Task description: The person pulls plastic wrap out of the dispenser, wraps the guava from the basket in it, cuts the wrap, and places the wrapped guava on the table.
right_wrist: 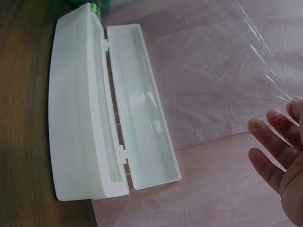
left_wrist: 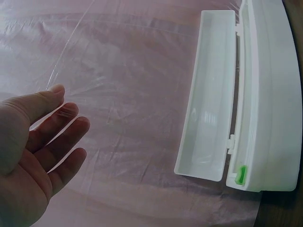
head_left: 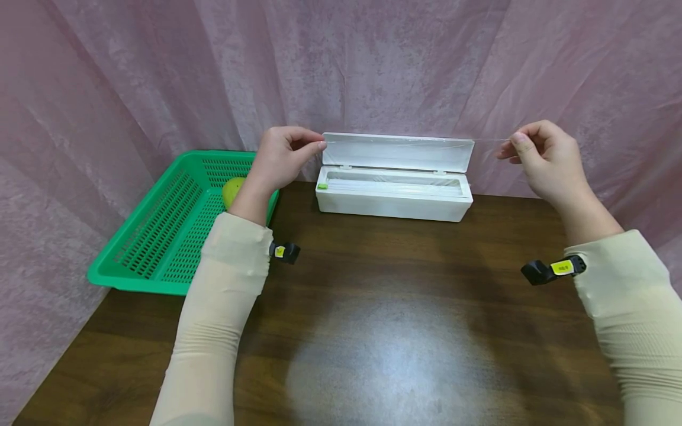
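Observation:
A sheet of clear cling film (head_left: 405, 140) is stretched between my two hands in the head view, its edge a thin line before the raised lid. My left hand (head_left: 282, 155) pinches one end between thumb and index finger; the other fingers stay loosely bent in the left wrist view. At the opposite end my right hand (head_left: 549, 157) pinches the film, which gathers in creases at the fingertips (right_wrist: 294, 106). Below and between the hands stands a white cling film dispenser (head_left: 394, 204), lid (head_left: 396, 152) swung up. A small green slider (head_left: 322, 186) sits at its left end.
To the left, a green plastic basket (head_left: 119, 242) holds a round yellow-green fruit (head_left: 231, 190), partly hidden behind my left wrist. Brown wooden tabletop (head_left: 373, 284) lies beneath, and a pink curtain (head_left: 394, 65) hangs close behind the dispenser.

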`<state>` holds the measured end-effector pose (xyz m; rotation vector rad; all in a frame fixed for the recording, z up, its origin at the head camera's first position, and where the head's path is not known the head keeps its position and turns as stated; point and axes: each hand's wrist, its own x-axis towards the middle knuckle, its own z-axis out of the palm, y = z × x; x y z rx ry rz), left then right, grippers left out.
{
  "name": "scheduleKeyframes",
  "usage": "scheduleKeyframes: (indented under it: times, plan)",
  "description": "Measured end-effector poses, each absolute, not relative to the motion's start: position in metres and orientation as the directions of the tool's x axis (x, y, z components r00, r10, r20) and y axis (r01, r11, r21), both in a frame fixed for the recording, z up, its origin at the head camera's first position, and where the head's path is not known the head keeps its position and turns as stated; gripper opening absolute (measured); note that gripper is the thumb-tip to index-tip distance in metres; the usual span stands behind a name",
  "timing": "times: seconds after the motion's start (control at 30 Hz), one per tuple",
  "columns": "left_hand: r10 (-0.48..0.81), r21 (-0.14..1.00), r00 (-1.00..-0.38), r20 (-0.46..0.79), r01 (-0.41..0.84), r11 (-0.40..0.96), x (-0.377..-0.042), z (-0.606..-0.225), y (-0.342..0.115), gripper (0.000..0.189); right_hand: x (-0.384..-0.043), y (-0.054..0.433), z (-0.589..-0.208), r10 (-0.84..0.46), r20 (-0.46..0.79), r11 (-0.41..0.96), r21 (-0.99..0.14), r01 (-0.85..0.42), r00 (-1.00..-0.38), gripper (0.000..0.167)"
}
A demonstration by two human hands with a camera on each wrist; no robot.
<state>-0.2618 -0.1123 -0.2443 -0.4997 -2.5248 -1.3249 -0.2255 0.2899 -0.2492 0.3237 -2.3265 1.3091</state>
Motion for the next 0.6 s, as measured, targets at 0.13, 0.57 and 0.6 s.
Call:
scheduleKeyframes:
  times: [0.13, 0.57, 0.6]
  plan:
    - [0.188, 0.747, -0.906, 0.38, 0.42, 0.516, -0.2593, -0.2435, -0.1124, 0.022, -0.2234, 0.2895, -0.2487, 0.018, 0.503, 0.498, -0.754, -0.428, -0.864, 0.012]
    - [0.192, 0.745, -0.888, 0.417, 0.455, 0.487, -0.2537, -0.2404, -0.114, 0.021, -0.2203, 0.2911, -0.2462, 0.022, 0.512, 0.527, -0.735, -0.426, -0.858, 0.012]
    - [0.192, 0.743, -0.887, 0.42, 0.458, 0.489, -0.2536, -0.2402, -0.114, 0.021, -0.2201, 0.2913, -0.246, 0.022, 0.513, 0.53, -0.734, -0.425, -0.858, 0.012]
